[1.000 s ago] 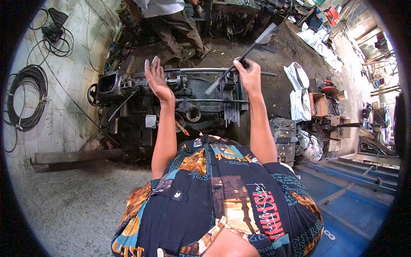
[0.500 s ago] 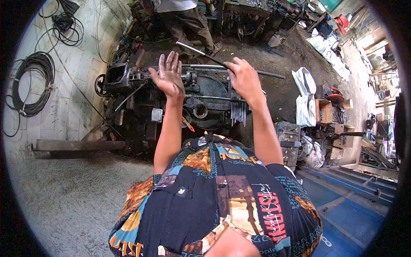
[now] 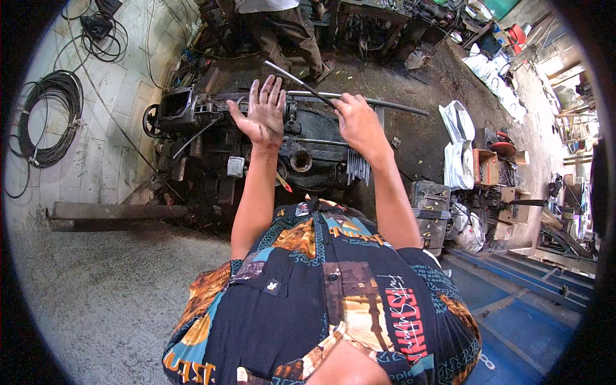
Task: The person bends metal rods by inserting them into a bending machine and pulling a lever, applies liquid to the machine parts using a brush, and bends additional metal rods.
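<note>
My right hand [image 3: 361, 125] is closed round one end of a thin metal rod [image 3: 286, 74]. The rod is dark near my fingers and bright toward its far tip, which slants up to the left. My left hand [image 3: 264, 120] is raised with its palm showing and its fingers stretched, smudged with dark grime; it holds nothing. Beneath both hands lies a greasy black machine [image 3: 321, 132] with a round opening [image 3: 300, 161]. Several slim metal rods [image 3: 357, 168] lie side by side at its right, below my right wrist.
A long bar [image 3: 399, 106] crosses behind my hands. A brush [image 3: 283, 183] and a pale square box [image 3: 235, 167] are close to my left forearm. Another person [image 3: 292, 38] stands at the far side. Coiled cable [image 3: 48, 122] is at left, white sacks [image 3: 457, 144] at right.
My right hand has shifted slightly left and down with the rod, and the rod's slant is a little steeper. My left hand has moved slightly right, still spread.
</note>
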